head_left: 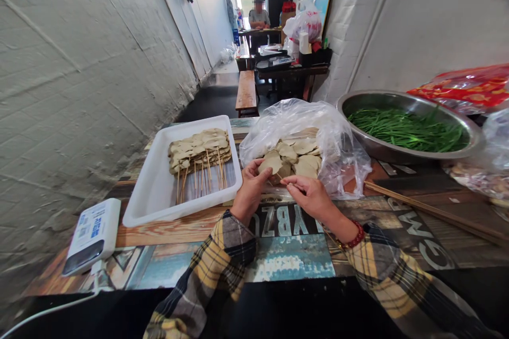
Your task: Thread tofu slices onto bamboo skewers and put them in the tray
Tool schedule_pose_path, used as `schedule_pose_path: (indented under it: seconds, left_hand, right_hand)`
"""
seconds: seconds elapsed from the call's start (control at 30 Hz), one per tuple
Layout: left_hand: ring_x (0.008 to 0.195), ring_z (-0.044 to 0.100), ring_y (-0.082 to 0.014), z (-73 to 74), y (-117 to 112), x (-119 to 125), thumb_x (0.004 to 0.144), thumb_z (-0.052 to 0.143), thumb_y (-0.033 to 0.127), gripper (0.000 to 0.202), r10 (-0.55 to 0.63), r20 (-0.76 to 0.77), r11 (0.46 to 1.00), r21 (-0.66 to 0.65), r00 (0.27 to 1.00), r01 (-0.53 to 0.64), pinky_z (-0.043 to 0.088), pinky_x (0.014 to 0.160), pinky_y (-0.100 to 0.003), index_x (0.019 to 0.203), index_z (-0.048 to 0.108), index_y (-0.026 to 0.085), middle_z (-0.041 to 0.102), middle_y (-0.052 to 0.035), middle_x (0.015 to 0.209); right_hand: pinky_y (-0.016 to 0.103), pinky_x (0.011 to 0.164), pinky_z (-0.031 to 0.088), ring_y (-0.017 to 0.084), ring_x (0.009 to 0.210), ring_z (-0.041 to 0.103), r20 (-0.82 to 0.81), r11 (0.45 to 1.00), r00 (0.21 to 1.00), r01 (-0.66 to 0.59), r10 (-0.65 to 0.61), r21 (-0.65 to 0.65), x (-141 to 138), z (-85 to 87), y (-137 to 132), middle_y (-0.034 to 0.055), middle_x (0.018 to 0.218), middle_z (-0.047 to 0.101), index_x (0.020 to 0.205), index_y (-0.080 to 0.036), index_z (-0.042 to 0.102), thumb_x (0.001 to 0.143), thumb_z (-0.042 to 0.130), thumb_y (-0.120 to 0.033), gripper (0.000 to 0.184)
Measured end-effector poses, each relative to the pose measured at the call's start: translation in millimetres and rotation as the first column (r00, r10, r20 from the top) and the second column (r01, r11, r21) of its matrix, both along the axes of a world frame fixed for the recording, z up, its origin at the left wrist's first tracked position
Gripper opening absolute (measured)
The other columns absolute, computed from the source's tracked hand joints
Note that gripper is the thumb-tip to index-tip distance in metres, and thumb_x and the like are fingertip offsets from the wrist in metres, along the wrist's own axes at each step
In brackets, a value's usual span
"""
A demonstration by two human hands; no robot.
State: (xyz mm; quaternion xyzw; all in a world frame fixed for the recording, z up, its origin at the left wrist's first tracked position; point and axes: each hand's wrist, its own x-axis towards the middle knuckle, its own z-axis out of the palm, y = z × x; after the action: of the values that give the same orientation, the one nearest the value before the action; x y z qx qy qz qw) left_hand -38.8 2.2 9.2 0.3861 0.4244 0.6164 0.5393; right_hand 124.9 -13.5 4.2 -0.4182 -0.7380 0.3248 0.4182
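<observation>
My left hand (249, 190) is closed on a beige tofu-skin slice (270, 164) at the mouth of a clear plastic bag (338, 137). My right hand (308, 193) pinches a thin bamboo skewer (284, 180) whose tip points at that slice. More beige slices (302, 156) are piled inside the bag. To the left, a white rectangular tray (151, 196) holds several finished skewers (201, 153) laid side by side with sticks toward me.
A steel bowl (382, 145) of green chives (409, 130) sits at right, with red packaging (469, 87) behind it and loose bamboo sticks (429, 212) in front. A white power bank (93, 233) with cable lies at left. A person (259, 13) sits far back beyond a bench (246, 92).
</observation>
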Motion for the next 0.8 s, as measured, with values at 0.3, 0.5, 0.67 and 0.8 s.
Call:
schedule_pose_path:
  seconds: [0.3,0.5,0.67,0.8]
  left_hand:
    - [0.061,0.059,-0.0099,1.8,0,-1,0.062,0.077,0.023,0.034,0.001,-0.037,0.999,0.032,0.999,0.0,0.048,0.06,-0.022,0.092,0.063,0.015,0.066,-0.0001,0.078]
    - [0.069,0.061,-0.0121,4.8,-3,0,0.063,0.077,0.023,0.034,-0.026,-0.034,0.999,0.038,0.999,0.027,0.049,0.065,-0.023,0.094,0.064,0.016,0.068,-0.0009,0.083]
    - [0.072,0.061,-0.013,4.6,-3,1,0.063,0.076,0.023,0.034,0.001,-0.12,0.999,0.04,0.993,0.003,0.049,0.067,-0.024,0.096,0.066,0.017,0.068,-0.0013,0.085]
    - [0.072,0.06,-0.0141,-0.6,-2,-1,0.065,0.075,0.024,0.034,0.035,-0.236,0.998,0.053,0.971,-0.023,0.048,0.066,-0.024,0.097,0.068,0.017,0.068,-0.0026,0.086]
  right_hand:
    - [0.031,0.079,0.056,0.02,0.09,0.072,0.017,1.0,1.0,-0.007,0.007,0.014,0,-3.2,1,0.0061,0.104,0.076,0.108,-0.019,0.074,0.085,0.05,-0.018,0.033]
    - [0.03,0.08,0.056,0.02,0.093,0.072,0.038,1.0,0.999,-0.007,0.007,0.016,0,-5.7,2,0.0057,0.105,0.075,0.109,-0.018,0.073,0.085,0.05,-0.017,0.033]
    - [0.032,0.081,0.056,0.022,0.094,0.072,0.032,1.0,0.999,-0.002,0.002,0.016,1,-8.2,3,0.0059,0.105,0.075,0.11,-0.018,0.073,0.086,0.05,-0.017,0.033]
    - [0.032,0.079,0.057,0.021,0.09,0.072,0.04,1.0,0.999,0.004,-0.005,0.007,1,-9.5,3,0.0043,0.104,0.076,0.11,-0.021,0.073,0.086,0.051,-0.016,0.033]
